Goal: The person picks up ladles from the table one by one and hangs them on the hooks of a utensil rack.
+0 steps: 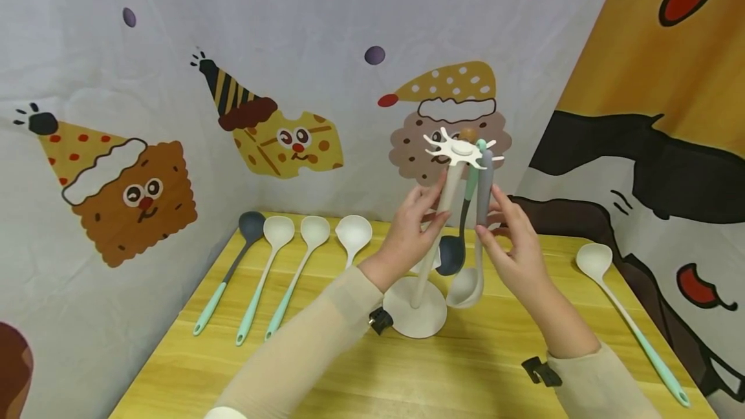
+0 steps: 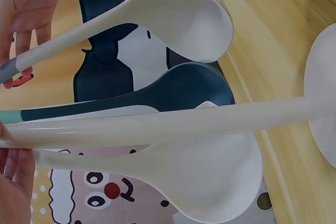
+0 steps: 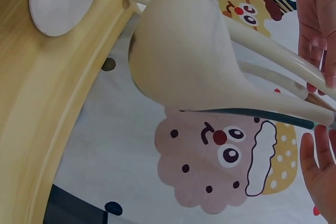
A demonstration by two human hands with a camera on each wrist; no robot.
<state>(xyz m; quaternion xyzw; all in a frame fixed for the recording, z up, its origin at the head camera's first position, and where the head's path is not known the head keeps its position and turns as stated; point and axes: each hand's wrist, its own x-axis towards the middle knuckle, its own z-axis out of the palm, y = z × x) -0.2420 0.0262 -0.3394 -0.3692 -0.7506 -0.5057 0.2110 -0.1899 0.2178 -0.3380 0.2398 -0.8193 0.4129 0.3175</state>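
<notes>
A cream utensil stand has a round base (image 1: 414,319), a pole (image 1: 427,270) and a star-shaped hook top (image 1: 462,149). My left hand (image 1: 410,228) grips the pole high up. Between thumb and fingers, my right hand (image 1: 515,244) pinches the grey handle of a cream ladle (image 1: 465,288); the handle's tip is at a hook, and I cannot tell if it is hooked. Beside it hangs a dark blue ladle (image 1: 452,256) with a mint handle. Another white utensil (image 2: 215,182) hangs behind the pole; its brown handle (image 1: 468,134) shows above the hooks.
On the wooden table (image 1: 361,367), a dark ladle (image 1: 251,227) and several cream utensils with mint handles, one a ladle (image 1: 354,233), lie left of the stand. One more cream utensil (image 1: 595,260) lies at the right edge. Printed cloth (image 1: 326,31) hangs behind.
</notes>
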